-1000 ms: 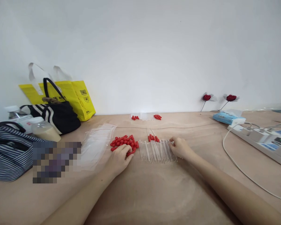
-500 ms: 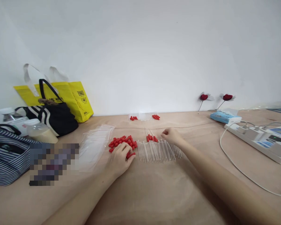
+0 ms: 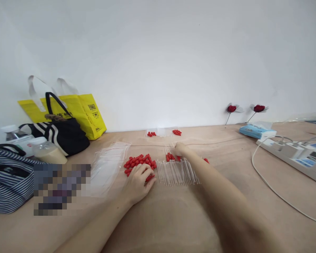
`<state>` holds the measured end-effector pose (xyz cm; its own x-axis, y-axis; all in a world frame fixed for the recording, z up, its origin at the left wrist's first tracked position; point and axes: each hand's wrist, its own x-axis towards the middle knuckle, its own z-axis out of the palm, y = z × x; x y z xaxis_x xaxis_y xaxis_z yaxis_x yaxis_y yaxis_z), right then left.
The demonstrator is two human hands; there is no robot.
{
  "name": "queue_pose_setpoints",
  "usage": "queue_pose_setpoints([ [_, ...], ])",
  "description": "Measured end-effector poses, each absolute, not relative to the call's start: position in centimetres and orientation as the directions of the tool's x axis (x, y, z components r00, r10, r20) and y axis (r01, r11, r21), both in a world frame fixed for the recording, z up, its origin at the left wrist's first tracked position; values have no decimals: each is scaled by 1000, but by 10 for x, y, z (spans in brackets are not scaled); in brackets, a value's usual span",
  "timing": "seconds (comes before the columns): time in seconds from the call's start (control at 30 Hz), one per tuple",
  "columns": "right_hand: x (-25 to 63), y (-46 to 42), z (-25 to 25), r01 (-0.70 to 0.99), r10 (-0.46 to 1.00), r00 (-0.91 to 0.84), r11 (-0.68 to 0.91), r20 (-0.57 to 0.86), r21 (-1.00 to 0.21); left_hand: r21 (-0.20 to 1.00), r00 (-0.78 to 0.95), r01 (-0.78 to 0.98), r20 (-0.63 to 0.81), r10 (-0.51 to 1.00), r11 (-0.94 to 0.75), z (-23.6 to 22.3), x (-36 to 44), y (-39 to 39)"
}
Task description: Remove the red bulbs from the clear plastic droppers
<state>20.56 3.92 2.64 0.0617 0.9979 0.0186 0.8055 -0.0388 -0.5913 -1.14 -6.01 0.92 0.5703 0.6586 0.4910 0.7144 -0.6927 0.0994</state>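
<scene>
My left hand (image 3: 140, 180) rests at the near edge of a heap of small red elongated pieces (image 3: 138, 161), with one red piece (image 3: 150, 177) between thumb and fingers. To the right lies a row of clear thin sticks (image 3: 173, 173), side by side. Beyond that row are a few red pieces (image 3: 169, 156) beside pale thin sticks pointing toward the wall. Over these reaches my right hand (image 3: 180, 149), its fingers curled together. What its fingertips hold, if anything, is hidden. Another red piece (image 3: 206, 160) shows just right of my right forearm.
Clear zip bags (image 3: 109, 165) lie left of the heap. Near the wall sits a clear bag (image 3: 163, 132) with red pieces at both ends. Bags and jars (image 3: 50, 151) crowd the left. A blue tissue pack (image 3: 256, 131), power strip (image 3: 292, 154) and white cable (image 3: 260, 182) occupy the right.
My right hand has moved left, from beside the few red pieces to over them. A red piece now shows right of my forearm. My left hand stays at the heap.
</scene>
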Motion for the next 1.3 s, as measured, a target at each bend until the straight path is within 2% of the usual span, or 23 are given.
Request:
queue_pose_setpoints([
  [0.17, 231, 12, 40, 595, 992, 111, -19, 59, -803, 106, 568, 696, 524, 635, -710, 8, -7, -63],
  [0.33, 239, -45, 39, 375, 992, 43, 91, 115, -922, 111, 573, 646, 584, 575, -755, 2, 9, -69],
  [0.4, 235, -68, 29, 74, 989, -42, 144, 142, -987, 94, 578, 621, 615, 536, -778, 0, 16, -72],
  [0.5, 225, -92, 12, -140, 984, -130, 101, 120, -985, 64, 611, 564, 637, 469, -823, -1, 24, -77],
  [0.6, 217, -103, 1, -181, 981, -155, 87, 115, -980, 62, 615, 540, 652, 443, -839, 0, 30, -80],
  [0.73, 218, -106, -3, 14, 978, -113, 176, 174, -984, 70, 599, 583, 636, 487, -809, 2, 32, -82],
  [0.8, 223, -107, -3, 185, 943, -116, 329, 312, -926, 61, 597, 590, 639, 485, -805, 3, 31, -82],
  [0.83, 225, -108, -3, 283, 904, -143, 426, 402, -859, 52, 595, 590, 647, 477, -806, 3, 31, -82],
  [0.87, 227, -109, -4, 384, 850, -182, 524, 494, -760, 42, 591, 590, 658, 467, -806, 3, 30, -82],
  [0.93, 229, -110, -6, 571, 714, -282, 661, 641, -487, 18, 587, 590, 676, 444, -807, 2, 29, -82],
  [1.0, 229, -110, -9, 689, 589, -363, 692, 722, -218, 1, 592, 587, 682, 430, -810, 2, 29, -82],
  [1.07, 226, -109, -13, 732, 503, -414, 679, 759, -51, -14, 602, 576, 683, 413, -817, 1, 29, -81],
  [1.17, 220, -107, -18, 742, 428, -455, 667, 781, 67, -29, 615, 563, 682, 396, -826, 0, 29, -81],
  [1.3, 216, -107, -21, 743, 392, -467, 659, 793, 112, -41, 632, 549, 674, 382, -835, -1, 30, -80],
])
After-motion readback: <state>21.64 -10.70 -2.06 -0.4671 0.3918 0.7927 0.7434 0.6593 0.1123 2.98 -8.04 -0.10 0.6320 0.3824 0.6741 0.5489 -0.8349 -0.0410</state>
